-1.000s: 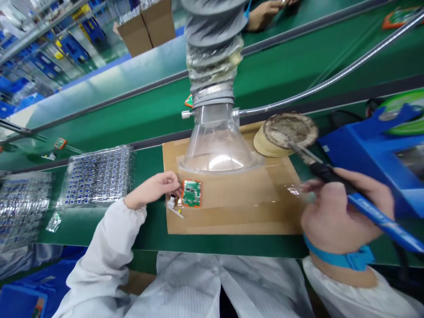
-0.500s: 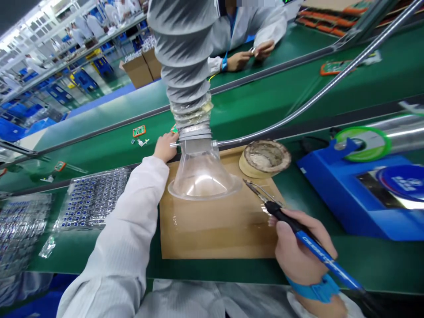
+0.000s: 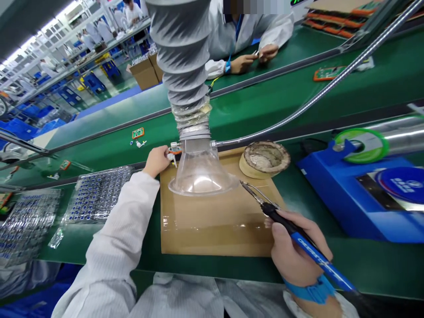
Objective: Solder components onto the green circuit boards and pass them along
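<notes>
My left hand reaches to the far left corner of the brown cardboard sheet, fingers closed on the edge of a green circuit board in an orange frame. A white connector dangles by the board, and the clear fume hood hides part of it. In my right hand is a blue and black soldering iron, held like a pen. Its tip points up and left, beside the hood's right rim and above the cardboard. A round, crusted pot stands just beyond the tip.
A grey ribbed duct hangs over the middle. To the right sits a blue solder-reel stand; trays of small parts lie at left. Another framed board rests on the green belt. Across it are a co-worker's hands.
My left hand has drawn back toward me and left, with the framed circuit board now at its fingers near the cardboard. My right hand and the soldering iron have shifted slightly left.
</notes>
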`<move>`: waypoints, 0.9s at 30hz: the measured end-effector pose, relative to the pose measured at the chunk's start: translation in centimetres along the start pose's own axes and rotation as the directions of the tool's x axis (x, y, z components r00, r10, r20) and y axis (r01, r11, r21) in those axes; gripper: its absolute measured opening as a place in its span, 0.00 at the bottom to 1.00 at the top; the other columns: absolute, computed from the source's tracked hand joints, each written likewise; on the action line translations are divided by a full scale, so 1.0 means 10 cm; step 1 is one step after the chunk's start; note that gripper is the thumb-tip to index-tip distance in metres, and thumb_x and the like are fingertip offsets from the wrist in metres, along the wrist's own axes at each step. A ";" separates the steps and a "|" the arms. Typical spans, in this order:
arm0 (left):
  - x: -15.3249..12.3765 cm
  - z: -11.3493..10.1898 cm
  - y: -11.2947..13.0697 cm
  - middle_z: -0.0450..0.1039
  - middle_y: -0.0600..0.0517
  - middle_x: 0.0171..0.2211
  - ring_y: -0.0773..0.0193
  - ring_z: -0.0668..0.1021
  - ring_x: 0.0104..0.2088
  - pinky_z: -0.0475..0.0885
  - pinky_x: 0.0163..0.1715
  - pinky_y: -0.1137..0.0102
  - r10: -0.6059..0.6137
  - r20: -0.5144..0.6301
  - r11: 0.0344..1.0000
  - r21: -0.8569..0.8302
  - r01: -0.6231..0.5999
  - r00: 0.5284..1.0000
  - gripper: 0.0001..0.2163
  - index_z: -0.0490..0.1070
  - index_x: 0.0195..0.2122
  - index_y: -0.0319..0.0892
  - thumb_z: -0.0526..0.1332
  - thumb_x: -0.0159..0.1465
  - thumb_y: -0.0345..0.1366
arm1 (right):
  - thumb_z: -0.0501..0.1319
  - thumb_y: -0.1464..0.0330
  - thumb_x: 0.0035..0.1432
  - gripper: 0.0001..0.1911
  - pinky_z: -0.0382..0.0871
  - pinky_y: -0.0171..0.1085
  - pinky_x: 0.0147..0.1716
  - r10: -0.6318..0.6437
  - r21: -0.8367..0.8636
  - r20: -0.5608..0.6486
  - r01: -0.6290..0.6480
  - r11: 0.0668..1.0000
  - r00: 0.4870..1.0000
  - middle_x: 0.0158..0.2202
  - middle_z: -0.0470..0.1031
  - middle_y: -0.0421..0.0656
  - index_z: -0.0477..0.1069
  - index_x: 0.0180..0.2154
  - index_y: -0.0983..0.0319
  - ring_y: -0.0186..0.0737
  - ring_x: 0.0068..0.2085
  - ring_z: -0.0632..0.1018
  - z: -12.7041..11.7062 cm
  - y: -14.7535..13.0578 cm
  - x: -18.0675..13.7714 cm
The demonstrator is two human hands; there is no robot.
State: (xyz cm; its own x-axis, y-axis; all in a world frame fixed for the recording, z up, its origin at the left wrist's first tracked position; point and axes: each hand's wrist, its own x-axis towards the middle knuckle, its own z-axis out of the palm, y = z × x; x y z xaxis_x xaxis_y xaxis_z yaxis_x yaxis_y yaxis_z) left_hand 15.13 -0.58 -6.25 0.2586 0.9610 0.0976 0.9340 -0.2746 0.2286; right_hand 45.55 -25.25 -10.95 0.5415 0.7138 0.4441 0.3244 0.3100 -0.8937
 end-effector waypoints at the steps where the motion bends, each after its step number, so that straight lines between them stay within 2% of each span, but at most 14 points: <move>1: -0.22 -0.01 -0.03 0.69 0.51 0.25 0.60 0.73 0.31 0.68 0.34 0.65 0.023 -0.015 1.000 -0.001 -0.023 1.000 0.11 0.64 0.24 0.42 0.63 0.63 0.32 | 0.68 0.65 0.60 0.08 0.77 0.40 0.33 -0.003 -0.012 0.002 0.003 1.000 1.000 0.36 0.80 0.44 0.77 0.41 0.61 0.40 0.30 0.82 -0.01 0.00 0.01; 3: -0.68 0.01 -0.06 0.67 0.52 0.24 0.61 0.70 0.29 0.66 0.33 0.65 0.137 -0.023 0.990 -0.036 -0.138 0.990 0.14 0.58 0.22 0.44 0.62 0.62 0.33 | 0.68 0.64 0.59 0.08 0.77 0.40 0.30 -0.039 -0.040 -0.020 0.038 0.999 0.999 0.34 0.80 0.44 0.77 0.39 0.61 0.41 0.29 0.81 -0.02 -0.02 0.04; 5: -1.10 0.06 0.00 0.67 0.52 0.24 0.61 0.70 0.30 0.67 0.34 0.65 0.253 -0.021 0.962 -0.098 -0.254 0.967 0.15 0.56 0.22 0.44 0.60 0.63 0.33 | 0.67 0.62 0.59 0.08 0.75 0.42 0.27 -0.087 -0.053 -0.069 0.083 0.995 0.994 0.32 0.79 0.44 0.77 0.37 0.60 0.41 0.26 0.79 -0.03 -0.05 0.05; 8: -1.56 0.14 0.18 0.76 0.47 0.34 0.57 0.76 0.40 0.71 0.43 0.62 0.371 -0.004 0.907 -0.212 -0.363 0.929 0.08 0.65 0.27 0.44 0.60 0.63 0.32 | 0.66 0.59 0.60 0.08 0.74 0.45 0.25 -0.088 -0.029 -0.091 0.086 0.996 0.992 0.30 0.78 0.44 0.77 0.36 0.56 0.43 0.24 0.77 0.00 -0.15 -0.02; 9: -1.66 0.15 0.24 0.78 0.45 0.41 0.56 0.76 0.45 0.72 0.48 0.60 0.407 0.007 0.887 -0.241 -0.393 0.913 0.04 0.70 0.31 0.43 0.59 0.63 0.29 | 0.66 0.59 0.60 0.08 0.75 0.46 0.27 -0.058 -0.025 -0.052 0.057 0.998 0.997 0.29 0.77 0.43 0.76 0.37 0.56 0.44 0.25 0.78 0.03 -0.18 -0.07; 11: -1.81 0.14 0.32 0.76 0.44 0.55 0.55 0.75 0.55 0.70 0.56 0.56 0.459 0.028 0.860 -0.263 -0.436 0.888 0.13 0.76 0.42 0.44 0.56 0.61 0.24 | 0.66 0.59 0.61 0.10 0.77 0.46 0.32 0.035 -0.034 0.083 -0.032 0.999 0.996 0.29 0.79 0.42 0.76 0.40 0.57 0.45 0.28 0.81 0.11 -0.23 -0.20; 13: -1.92 0.07 0.29 0.74 0.45 0.59 0.55 0.74 0.57 0.69 0.58 0.55 0.443 0.024 0.872 -0.246 -0.424 0.896 0.20 0.78 0.46 0.46 0.53 0.61 0.21 | 0.66 0.59 0.62 0.14 0.79 0.46 0.40 0.116 -0.057 0.249 -0.105 0.993 0.962 0.33 0.81 0.43 0.76 0.45 0.60 0.46 0.34 0.84 0.21 -0.24 -0.34; 15: -1.99 -0.06 0.13 0.76 0.46 0.55 0.55 0.75 0.55 0.70 0.57 0.55 0.338 -0.017 0.921 -0.201 -0.334 0.941 0.19 0.80 0.42 0.46 0.53 0.62 0.22 | 0.65 0.58 0.63 0.18 0.79 0.46 0.46 0.112 -0.073 0.440 -0.089 0.993 0.891 0.40 0.84 0.45 0.74 0.51 0.60 0.48 0.42 0.85 0.31 -0.19 -0.45; 17: -2.04 -0.23 -0.14 0.80 0.47 0.48 0.55 0.77 0.51 0.70 0.55 0.55 0.175 -0.076 0.975 -0.124 -0.184 0.982 0.15 0.80 0.37 0.45 0.54 0.63 0.23 | 0.63 0.57 0.65 0.20 0.78 0.48 0.49 0.056 -0.098 0.601 0.004 0.995 0.798 0.46 0.83 0.44 0.71 0.56 0.56 0.50 0.50 0.83 0.39 -0.12 -0.51; 19: -2.04 -0.43 -0.50 0.80 0.47 0.42 0.55 0.77 0.48 0.70 0.54 0.56 -0.023 -0.136 1.000 -0.011 0.022 0.990 0.12 0.79 0.36 0.44 0.56 0.63 0.26 | 0.60 0.57 0.67 0.21 0.79 0.50 0.49 0.034 -0.143 0.700 0.094 0.985 0.713 0.51 0.82 0.43 0.69 0.59 0.52 0.53 0.53 0.82 0.42 -0.04 -0.53; 20: -2.02 -0.53 -0.71 0.80 0.47 0.41 0.55 0.77 0.47 0.70 0.53 0.58 -0.132 -0.161 0.989 0.051 0.141 0.978 0.11 0.79 0.36 0.43 0.56 0.63 0.27 | 0.60 0.56 0.67 0.21 0.79 0.51 0.48 0.031 -0.166 0.716 0.128 0.978 0.697 0.52 0.81 0.43 0.69 0.59 0.50 0.54 0.53 0.82 0.43 -0.01 -0.53; 23: -1.91 -0.80 -1.31 0.78 0.44 0.43 0.55 0.77 0.47 0.71 0.53 0.61 -0.427 -0.261 0.852 0.205 0.481 0.866 0.14 0.78 0.46 0.40 0.53 0.67 0.29 | 0.60 0.55 0.66 0.21 0.80 0.52 0.45 0.003 -0.191 0.721 0.194 0.962 0.693 0.52 0.80 0.42 0.69 0.59 0.47 0.56 0.51 0.82 0.42 0.04 -0.52; 25: -1.81 -0.92 -1.63 0.77 0.43 0.44 0.53 0.77 0.47 0.70 0.54 0.60 -0.486 -0.270 0.799 0.247 0.548 0.831 0.16 0.77 0.51 0.39 0.53 0.67 0.30 | 0.60 0.56 0.66 0.21 0.79 0.53 0.44 -0.027 -0.180 0.705 0.216 0.960 0.709 0.51 0.81 0.41 0.69 0.59 0.47 0.57 0.50 0.82 0.41 0.04 -0.52; 27: -1.70 -0.98 -1.84 0.76 0.41 0.45 0.50 0.75 0.49 0.69 0.54 0.58 -0.489 -0.237 0.794 0.278 0.541 0.839 0.16 0.78 0.51 0.40 0.56 0.67 0.32 | 0.61 0.56 0.66 0.22 0.79 0.52 0.43 -0.049 -0.174 0.674 0.223 0.959 0.737 0.49 0.82 0.41 0.69 0.60 0.48 0.57 0.49 0.82 0.41 0.03 -0.53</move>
State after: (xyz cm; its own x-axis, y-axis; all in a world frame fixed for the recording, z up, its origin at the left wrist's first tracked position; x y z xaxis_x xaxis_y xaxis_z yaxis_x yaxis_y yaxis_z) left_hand -8.87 -12.23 -2.58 -0.2982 0.9333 0.2001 0.9498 0.3110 -0.0351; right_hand 39.53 -26.37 -13.81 -0.1399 0.9343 0.3280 0.5666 0.3472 -0.7473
